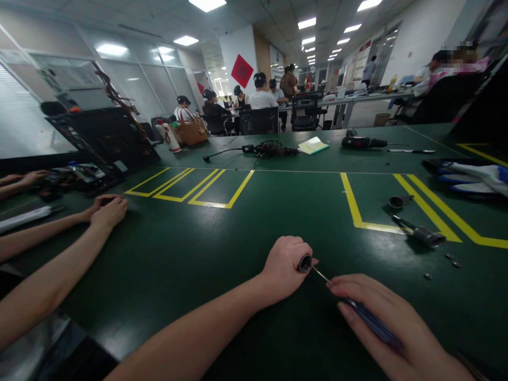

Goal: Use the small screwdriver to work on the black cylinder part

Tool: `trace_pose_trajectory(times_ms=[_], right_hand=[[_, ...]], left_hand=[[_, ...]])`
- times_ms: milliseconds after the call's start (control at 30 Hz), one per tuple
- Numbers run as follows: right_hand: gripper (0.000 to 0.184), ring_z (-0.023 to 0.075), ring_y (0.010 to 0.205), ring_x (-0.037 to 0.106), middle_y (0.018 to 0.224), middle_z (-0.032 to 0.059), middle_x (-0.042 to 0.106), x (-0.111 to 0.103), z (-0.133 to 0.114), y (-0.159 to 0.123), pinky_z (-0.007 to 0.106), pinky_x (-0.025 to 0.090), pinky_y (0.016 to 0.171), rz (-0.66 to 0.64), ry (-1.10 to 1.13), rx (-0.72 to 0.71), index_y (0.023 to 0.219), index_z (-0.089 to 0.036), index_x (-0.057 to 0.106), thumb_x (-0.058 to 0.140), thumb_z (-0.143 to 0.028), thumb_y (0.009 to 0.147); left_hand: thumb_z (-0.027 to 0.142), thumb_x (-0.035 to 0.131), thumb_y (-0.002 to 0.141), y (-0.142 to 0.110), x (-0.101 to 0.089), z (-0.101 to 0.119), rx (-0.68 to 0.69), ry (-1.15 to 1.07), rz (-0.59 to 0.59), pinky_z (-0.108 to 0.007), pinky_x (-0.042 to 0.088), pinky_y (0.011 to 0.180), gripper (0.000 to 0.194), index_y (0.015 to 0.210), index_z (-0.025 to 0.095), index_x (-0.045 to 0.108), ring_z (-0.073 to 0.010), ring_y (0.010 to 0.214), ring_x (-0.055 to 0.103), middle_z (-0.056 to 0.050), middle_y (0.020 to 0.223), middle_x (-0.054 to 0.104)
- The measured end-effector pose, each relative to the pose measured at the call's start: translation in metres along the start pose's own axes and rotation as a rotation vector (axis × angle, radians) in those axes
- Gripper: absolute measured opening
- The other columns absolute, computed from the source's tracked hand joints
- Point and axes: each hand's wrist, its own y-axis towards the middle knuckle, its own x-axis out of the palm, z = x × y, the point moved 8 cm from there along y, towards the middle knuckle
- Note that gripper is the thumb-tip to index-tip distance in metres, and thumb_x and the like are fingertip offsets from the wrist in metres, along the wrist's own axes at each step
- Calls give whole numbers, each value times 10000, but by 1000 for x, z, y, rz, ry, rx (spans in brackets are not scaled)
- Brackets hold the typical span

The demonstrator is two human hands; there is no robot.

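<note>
My left hand (283, 264) is closed around a small dark cylindrical part (305, 263), its round open end facing me. My right hand (384, 317) grips a screwdriver (373, 324) with a dark blue translucent handle. The thin metal shaft points into the open end of the part; whether the tip touches a screw inside is too small to tell. To the right on the green table (222, 254) lie a dark metal cylindrical piece with a thin rod (426, 235), a short round cap (400, 201) and several tiny nut-like pieces (448, 256).
Farther back lie a bundled black cable (273, 148), a note pad (313, 145), a power drill (363, 142), a pen (410, 151) and blue-white gloves (472, 177). Yellow tape marks the surface. A co-worker's hands (109, 209) rest at the left, near a dark open machine (103, 137).
</note>
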Motion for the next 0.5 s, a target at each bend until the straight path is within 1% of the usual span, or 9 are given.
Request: trace_pose_trajectory(times_ms=[67,167,300,333,400,500], right_hand=[[291,180,929,673,1024,54,696,1,1,0,245,572,793,-19,-2,6,1130,-261,551,553,-199,846],[285,182,944,664,1039,70,687,3,7,-2,262,561,820,-27,7,59,1132,-249,564,560,-214,850],[237,197,920,667,1021,71,695,8,13,-6,289,555,820,-58,91,143,1066,-251,633,571,-234,838],[218,204,915,667,1014,67,698,9,17,-6,299,553,821,-56,126,199,1040,-256,652,571,-257,837],[199,221,912,667,1002,63,705,9,30,-7,321,551,814,-49,221,373,985,-262,684,569,-330,838],[242,246,908,667,962,68,717,15,48,-11,345,548,795,-55,463,653,911,-245,712,575,-423,821]], left_hand=[[225,602,805,0,1,1,9,31,-10,-261,367,632,175,657,164,532,-128,642,504,16,652,533],[223,583,820,-2,3,5,42,65,-30,-266,356,636,165,673,163,536,-130,652,506,10,667,543],[233,553,840,-3,5,9,77,98,-61,-275,352,644,174,681,166,538,-135,668,507,2,682,551],[237,556,839,-4,5,9,75,85,-57,-274,354,645,176,679,166,535,-133,665,506,4,679,549],[244,568,833,-4,3,9,67,32,-46,-268,365,650,177,679,164,529,-127,655,505,9,670,544],[255,574,828,-3,1,8,63,-69,-48,-260,385,660,172,691,164,523,-117,644,506,15,668,542]])
